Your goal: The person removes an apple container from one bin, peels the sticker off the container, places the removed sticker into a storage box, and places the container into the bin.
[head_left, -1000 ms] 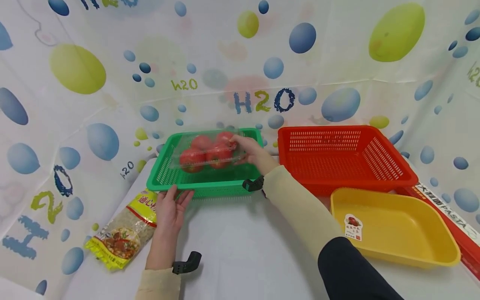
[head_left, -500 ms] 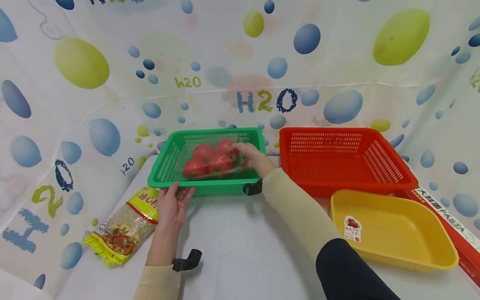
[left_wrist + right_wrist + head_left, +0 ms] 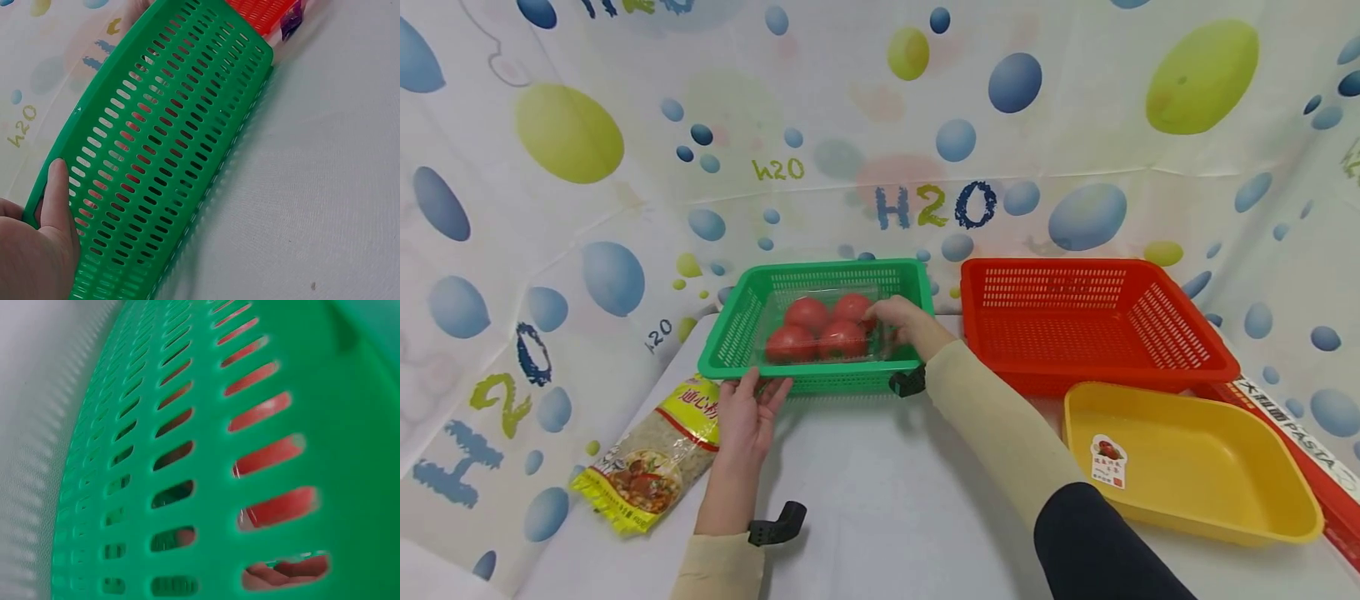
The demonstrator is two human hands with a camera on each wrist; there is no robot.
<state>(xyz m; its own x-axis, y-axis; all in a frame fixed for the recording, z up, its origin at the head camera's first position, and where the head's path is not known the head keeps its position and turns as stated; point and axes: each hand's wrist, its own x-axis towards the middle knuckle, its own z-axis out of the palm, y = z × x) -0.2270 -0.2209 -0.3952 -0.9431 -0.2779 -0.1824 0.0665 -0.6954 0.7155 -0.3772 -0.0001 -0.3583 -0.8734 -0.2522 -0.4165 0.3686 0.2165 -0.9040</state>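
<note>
Four tomatoes in a thin clear box [image 3: 827, 329] look heavy yet crushable. Right hand [image 3: 904, 322] pinches its end; left hand [image 3: 752, 410] lies flat against the basket [image 3: 730, 337], so support underneath seems wise.

Tomato box [image 3: 827, 330] in left basket [image 3: 734, 332], noodle packet [image 3: 647, 457] before it.

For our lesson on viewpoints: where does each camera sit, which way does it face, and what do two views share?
Head: looks forward and down at the green basket, tomatoes, both forearms, left hand, right hand.
Left wrist: beside the basket's slotted wall; the thumb rests on it.
Right wrist: close against that wall; fingers barely show through slots.
All three share the green basket.
</note>
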